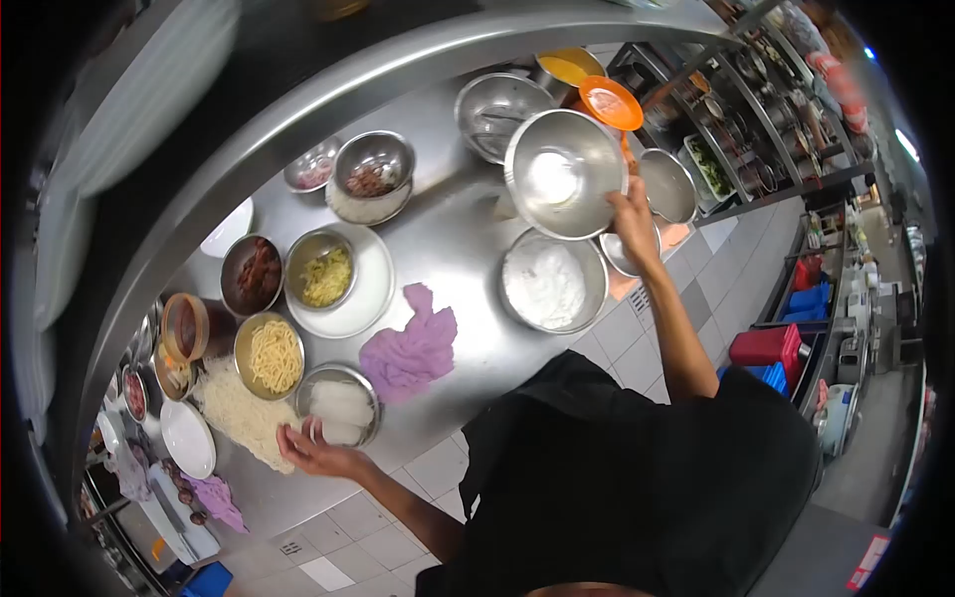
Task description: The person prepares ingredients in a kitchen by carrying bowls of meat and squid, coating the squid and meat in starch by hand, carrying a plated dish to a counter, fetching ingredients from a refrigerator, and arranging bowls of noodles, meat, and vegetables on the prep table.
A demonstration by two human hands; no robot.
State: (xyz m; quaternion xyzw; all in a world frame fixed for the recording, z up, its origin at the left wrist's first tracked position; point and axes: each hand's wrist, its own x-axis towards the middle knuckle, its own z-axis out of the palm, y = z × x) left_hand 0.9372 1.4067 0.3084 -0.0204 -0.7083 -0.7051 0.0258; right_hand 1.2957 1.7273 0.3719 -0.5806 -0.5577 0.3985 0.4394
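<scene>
My right hand (633,221) grips the rim of an empty-looking steel bowl (542,204), which is lifted and tilted toward me. Just below it stands a steel bowl of white powder (555,284). My left hand (323,455) is open, its fingers apart, at the edge of a pile of thin pale noodles (234,403). Close to those fingers is a bowl of white contents (340,406), possibly noodles. A bowl of yellow noodles (272,356) stands a little farther off.
A crumpled purple cloth (410,345) lies mid-table. Around it are a bowl of chopped yellow-green food (325,277) on a white plate (373,294), a bowl of dark red food (254,274) and an orange plate (612,102). Racks with cookware (746,119) stand at right.
</scene>
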